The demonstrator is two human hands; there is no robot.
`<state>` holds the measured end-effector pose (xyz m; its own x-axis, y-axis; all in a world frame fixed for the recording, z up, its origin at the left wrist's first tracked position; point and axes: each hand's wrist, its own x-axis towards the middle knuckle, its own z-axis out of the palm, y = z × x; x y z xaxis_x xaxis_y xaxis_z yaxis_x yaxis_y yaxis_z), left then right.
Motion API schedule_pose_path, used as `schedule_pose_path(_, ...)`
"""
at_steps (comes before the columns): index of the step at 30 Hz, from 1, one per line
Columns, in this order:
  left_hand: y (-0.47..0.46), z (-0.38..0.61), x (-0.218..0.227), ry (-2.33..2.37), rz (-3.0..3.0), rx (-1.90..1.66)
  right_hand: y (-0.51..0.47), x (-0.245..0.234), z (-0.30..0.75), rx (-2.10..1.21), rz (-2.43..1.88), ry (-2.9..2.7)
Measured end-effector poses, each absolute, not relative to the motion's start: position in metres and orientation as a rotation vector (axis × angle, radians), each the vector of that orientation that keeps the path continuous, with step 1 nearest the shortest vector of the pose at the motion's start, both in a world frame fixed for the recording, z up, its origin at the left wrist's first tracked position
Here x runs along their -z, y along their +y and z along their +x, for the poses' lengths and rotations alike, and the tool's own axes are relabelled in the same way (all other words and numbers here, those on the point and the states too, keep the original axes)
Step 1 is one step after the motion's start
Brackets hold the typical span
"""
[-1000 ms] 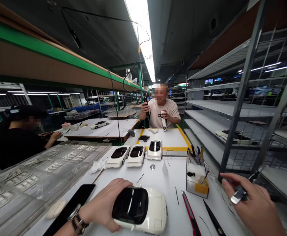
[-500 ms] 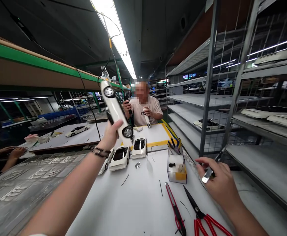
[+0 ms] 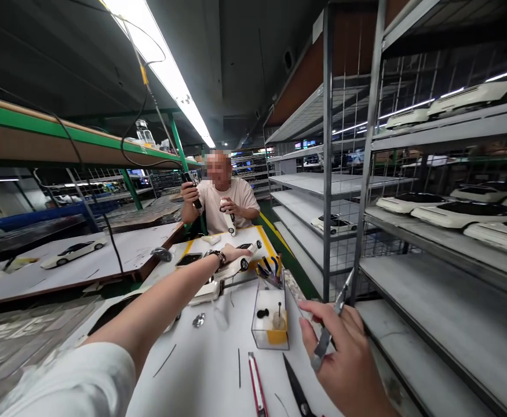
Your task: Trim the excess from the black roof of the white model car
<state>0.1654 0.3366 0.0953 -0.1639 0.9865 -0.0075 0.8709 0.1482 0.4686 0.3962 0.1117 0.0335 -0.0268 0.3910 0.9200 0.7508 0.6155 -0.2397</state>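
My left hand (image 3: pixel 230 253) reaches far forward, shut around a white model car (image 3: pixel 238 267) lying on its side low over the table, with one wheel showing. Beyond my wrist, a second white model car (image 3: pixel 205 292) is partly hidden by my forearm. My right hand (image 3: pixel 338 362) is near the front right of the table, pinching a slim metal craft knife (image 3: pixel 332 324) with its blade pointing up. Nearest to that hand stands a clear acrylic box (image 3: pixel 270 324) holding a yellow block.
On the white table (image 3: pixel 222 341) lie red-handled cutters (image 3: pixel 257 385), black scissors (image 3: pixel 296 388), a small metal part (image 3: pixel 199 319) and a phone (image 3: pixel 188 259). A person (image 3: pixel 225 202) sits opposite holding a small white car. Grey shelves (image 3: pixel 444 231) with white car bodies stand right.
My left hand has brought the car down from high in the air to low over the table. The view has swung, shifting the table left. My right hand still holds the knife.
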Motion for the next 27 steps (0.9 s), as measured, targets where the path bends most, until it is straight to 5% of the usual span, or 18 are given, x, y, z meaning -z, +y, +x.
schedule_pose_path(16,0.343,0.184,-0.07,1.955,1.973,-0.391,0.104,-0.038,0.39,0.247,-0.932,-1.661)
schedule_pose_path(27,0.308,0.115,-0.142,1.87,2.342,-0.1,0.112,-0.027,0.399,0.218,-0.981,-1.709)
